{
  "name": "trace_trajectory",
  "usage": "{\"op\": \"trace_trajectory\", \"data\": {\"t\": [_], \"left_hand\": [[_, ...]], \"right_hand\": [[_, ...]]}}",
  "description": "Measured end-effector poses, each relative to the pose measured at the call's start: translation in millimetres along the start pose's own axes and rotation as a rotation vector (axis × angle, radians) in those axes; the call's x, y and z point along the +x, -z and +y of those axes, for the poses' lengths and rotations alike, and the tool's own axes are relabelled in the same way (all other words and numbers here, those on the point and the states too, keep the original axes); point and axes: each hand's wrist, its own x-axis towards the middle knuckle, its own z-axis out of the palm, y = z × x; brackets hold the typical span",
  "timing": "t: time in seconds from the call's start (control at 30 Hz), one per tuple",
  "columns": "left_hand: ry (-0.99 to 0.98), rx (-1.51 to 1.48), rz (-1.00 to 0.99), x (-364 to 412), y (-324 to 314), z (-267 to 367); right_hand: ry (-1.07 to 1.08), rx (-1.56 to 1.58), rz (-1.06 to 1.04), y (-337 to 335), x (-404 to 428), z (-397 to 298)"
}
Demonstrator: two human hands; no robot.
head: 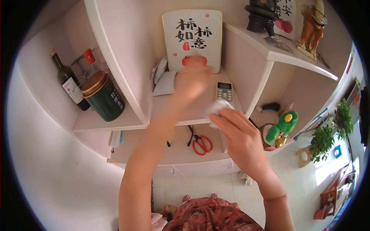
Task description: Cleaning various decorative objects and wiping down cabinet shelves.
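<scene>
My left hand (195, 79) reaches into the middle compartment of a pale shelf unit (199, 99), in front of a gold-edged plaque (192, 37) with brush writing and painted red fruit. It is motion-blurred, so its fingers and any contact with the plaque cannot be made out. Between the fingers of my right hand (242, 132) is a crumpled white cloth or tissue (218, 111), near the compartment's front edge. Just beyond it lies a remote control (225, 91) with a small screen, its lower end covered. A flat pale packet (165, 83) rests left of my left hand.
Left compartment: a wine bottle (70, 80) and a dark green canister (104, 98). Red-handled scissors (202, 144) lie on the lower shelf. To the right are a green plush figure (284, 127), a dark footed vessel (261, 14) and a horse figurine (312, 31). Upright dividers flank the middle compartment.
</scene>
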Motion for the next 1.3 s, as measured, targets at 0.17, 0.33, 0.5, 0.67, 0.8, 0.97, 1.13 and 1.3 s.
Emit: {"op": "trace_trajectory", "data": {"t": [0.17, 0.33, 0.5, 0.67, 0.8, 0.97, 1.13, 1.3], "left_hand": [[0.363, -0.086, 0.601, 59, -17, -101], [0.477, -0.293, 0.308, 66, -9, -129], [0.457, -0.138, 0.191, 68, -13, -106], [0.349, -0.098, 0.285, 44, 9, -82], [-0.020, -0.022, 0.495, -16, 36, -31], [0.070, 0.043, 0.345, -130, 63, 11], [0.115, -0.147, 0.410, -176, 39, 30], [0.310, -0.057, 0.492, -254, 55, 41]], "right_hand": [[0.154, 0.029, -0.019, -78, 19, 17], [-0.020, 0.144, -0.207, -89, 24, 21], [-0.079, -0.384, -0.168, -110, 42, 46], [0.023, -0.144, -0.004, -102, 14, 19], [0.067, -0.065, 0.010, -59, -17, 16], [0.030, -0.082, -0.008, -63, -29, 16], [0.206, 0.061, 0.004, -92, -7, 1], [0.218, -0.049, -0.005, -81, -22, 20]]}}
